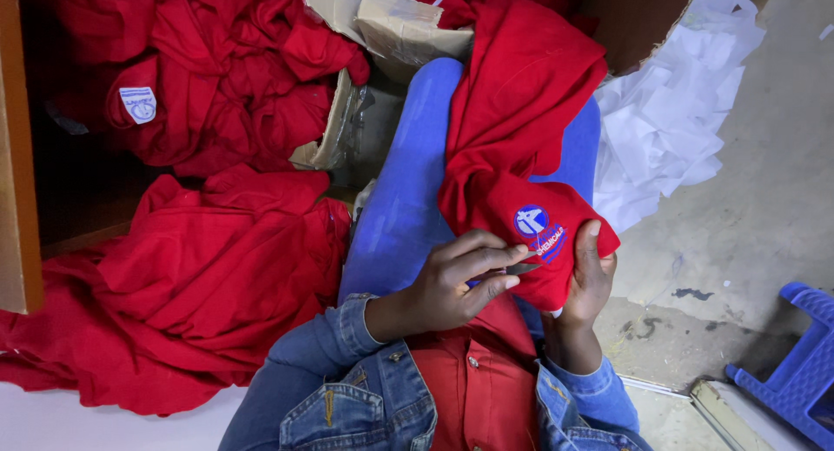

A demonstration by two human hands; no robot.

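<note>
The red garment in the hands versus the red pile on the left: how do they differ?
The red garment is a single piece draped over the blue-trousered lap, gripped by the right hand, with the left hand at its embroidered blue badge. The red pile is many crumpled pieces lying unheld, no badge showing. Both are the same red cloth.

The left hand (452,281) is held palm-down at mid-frame with fingers pinched together and pointed rightward, while the right hand (591,273) is raised upright just beside it, thumb up and fingers curled closed, both forearms bent inward in denim sleeves.
</note>
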